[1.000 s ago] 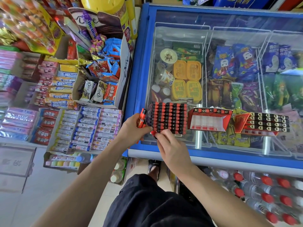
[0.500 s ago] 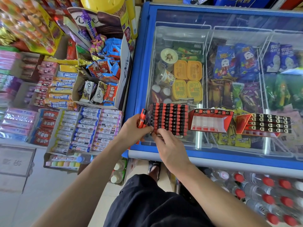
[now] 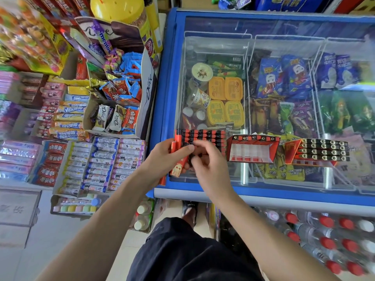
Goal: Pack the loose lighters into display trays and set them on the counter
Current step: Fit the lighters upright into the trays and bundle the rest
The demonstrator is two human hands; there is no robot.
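— Where do the lighters sit?

— A block of red lighters with black tops (image 3: 205, 136) stands in rows on the glass lid of the blue-framed chest freezer (image 3: 263, 196), at its near left corner. Both hands are at the block's front.

— What is the left hand doing?

— The left hand (image 3: 168, 157) grips a few loose red lighters (image 3: 177, 157) against its palm, their black tops pointing away from the person and their bases sticking out below the hand. Its fingers are curled round them, thumb lying across the top.

— And the right hand?

— The right hand (image 3: 207, 161) hangs over the near edge of the block with its fingers bent down narrowly. Something dark sits at the fingertips, but whether they pinch a lighter cannot be told.

— What about the trays?

— Just right of the block lies a red cardboard display tray (image 3: 251, 153), open, with one row of black-topped lighters along its far edge and white slots bare below. Further right is a second red tray (image 3: 318, 152), its rows filled with black lighter tops. Both rest on the glass, apart from each other.
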